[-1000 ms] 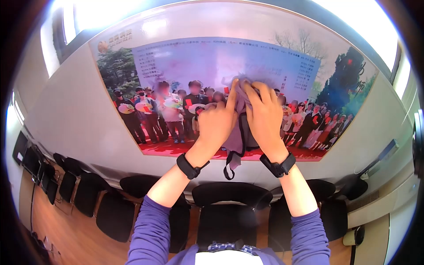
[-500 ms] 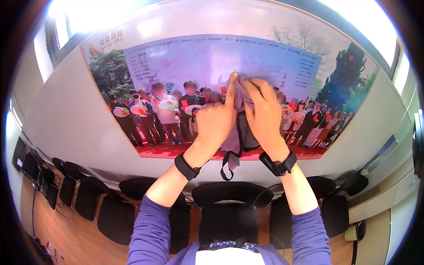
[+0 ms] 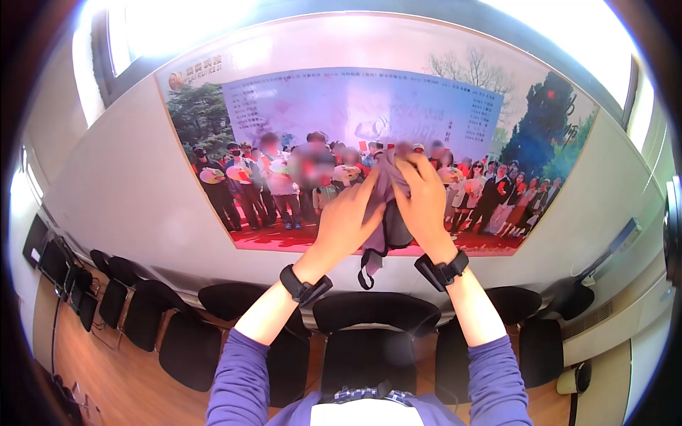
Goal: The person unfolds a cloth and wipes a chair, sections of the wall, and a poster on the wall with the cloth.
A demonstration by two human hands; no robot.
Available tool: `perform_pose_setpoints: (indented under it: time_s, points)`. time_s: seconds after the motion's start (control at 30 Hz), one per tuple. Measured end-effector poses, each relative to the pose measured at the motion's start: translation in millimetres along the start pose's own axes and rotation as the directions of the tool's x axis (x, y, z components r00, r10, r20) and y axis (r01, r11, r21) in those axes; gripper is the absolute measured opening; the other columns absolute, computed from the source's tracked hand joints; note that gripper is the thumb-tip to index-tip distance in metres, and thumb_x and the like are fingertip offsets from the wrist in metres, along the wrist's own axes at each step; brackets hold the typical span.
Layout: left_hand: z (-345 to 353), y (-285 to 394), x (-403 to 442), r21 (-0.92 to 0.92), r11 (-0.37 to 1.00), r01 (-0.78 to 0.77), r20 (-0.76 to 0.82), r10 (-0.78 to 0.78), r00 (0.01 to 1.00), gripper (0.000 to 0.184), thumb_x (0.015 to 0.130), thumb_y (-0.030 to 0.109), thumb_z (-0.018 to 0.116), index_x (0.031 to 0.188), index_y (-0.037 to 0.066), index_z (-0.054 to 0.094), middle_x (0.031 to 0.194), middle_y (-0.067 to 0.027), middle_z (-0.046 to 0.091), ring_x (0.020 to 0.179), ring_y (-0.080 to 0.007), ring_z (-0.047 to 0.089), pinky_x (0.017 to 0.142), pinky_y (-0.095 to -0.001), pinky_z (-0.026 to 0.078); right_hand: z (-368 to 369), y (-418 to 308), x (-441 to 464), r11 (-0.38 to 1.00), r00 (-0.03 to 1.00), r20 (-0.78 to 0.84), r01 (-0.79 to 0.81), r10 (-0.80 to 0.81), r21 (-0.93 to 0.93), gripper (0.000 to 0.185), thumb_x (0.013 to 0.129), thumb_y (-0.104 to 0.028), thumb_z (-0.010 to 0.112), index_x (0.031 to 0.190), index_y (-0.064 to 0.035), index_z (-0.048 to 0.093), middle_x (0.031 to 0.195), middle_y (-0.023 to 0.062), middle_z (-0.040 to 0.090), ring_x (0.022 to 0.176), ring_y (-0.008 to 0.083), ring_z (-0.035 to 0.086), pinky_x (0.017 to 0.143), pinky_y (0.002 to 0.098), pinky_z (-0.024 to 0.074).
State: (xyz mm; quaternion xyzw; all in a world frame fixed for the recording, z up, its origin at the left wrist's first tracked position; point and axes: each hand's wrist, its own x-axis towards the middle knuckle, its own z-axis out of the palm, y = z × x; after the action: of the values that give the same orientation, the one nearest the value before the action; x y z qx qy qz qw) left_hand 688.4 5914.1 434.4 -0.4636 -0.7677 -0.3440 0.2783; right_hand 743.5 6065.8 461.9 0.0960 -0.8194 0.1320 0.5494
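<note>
A crumpled purple-grey cloth (image 3: 383, 190) with black edging hangs between my two hands, in front of a large group-photo poster (image 3: 298, 89). My left hand (image 3: 347, 221) grips its left side, with the fingers pointing up and the thumb across the cloth. From the right, my right hand (image 3: 423, 202) holds the upper part in bent fingers; some fingertips are hidden in the folds. Below the hands dangles a black loop (image 3: 365, 278) at the cloth's lower end. Each wrist wears a black band.
The poster is on a white wall (image 3: 128, 192) under bright windows (image 3: 177, 35). Black chairs (image 3: 376, 312) stand in a row along the wall's foot, and more are at the left (image 3: 145, 316). A bin (image 3: 572, 378) stands on the wooden floor at the lower right.
Both hands and the cloth have moved lower over the poster. My left index finger, stretched up against the cloth before, has come down, and the left thumb now shows across it.
</note>
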Motion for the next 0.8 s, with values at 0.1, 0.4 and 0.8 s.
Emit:
perform_pose_setpoints:
  time_s: [0.1,0.4,0.8]
  points:
    - [1.3,3.6,5.1,-0.064,0.996,-0.068,-0.118,0.06,0.991,0.067,0.084,0.02,0.066,0.141,0.005,0.036,0.102,-0.0157,0.062,0.084,-0.0287,0.065,0.073,-0.0366,0.051,-9.0,-5.4,20.2,0.988,0.998,-0.03,0.058,-0.063,-0.146,0.043,0.067,-0.001,0.065,0.109,-0.0076,0.062,0.104,0.0043,0.057,0.087,0.0277,0.056,0.073,0.0383,0.0464]
    - [32.5,4.5,21.3,-0.295,0.939,0.175,-0.103,-0.213,0.972,0.06,0.08,0.019,0.069,0.126,0.001,0.036,0.088,-0.0173,0.062,0.069,-0.0369,0.063,0.059,-0.0428,0.05,-1.0,3.5,25.2,0.853,0.965,0.08,0.257,-0.248,-0.454,0.043,0.07,-0.011,0.059,0.112,-0.0091,0.062,0.11,0.0,0.054,0.083,0.0215,0.052,0.073,0.0321,0.0465]
    - [36.5,-7.5,20.0,-0.25,0.944,0.216,-0.118,-0.251,0.961,0.056,0.08,0.022,0.069,0.115,-0.004,0.034,0.069,-0.022,0.061,0.062,-0.04,0.063,0.051,-0.0458,0.048,15.6,-19.4,34.9,0.787,0.931,0.207,0.364,-0.3,-0.498,0.041,0.07,-0.013,0.061,0.111,-0.007,0.061,0.113,0.0017,0.053,0.083,0.0214,0.05,0.072,0.0321,0.0452]
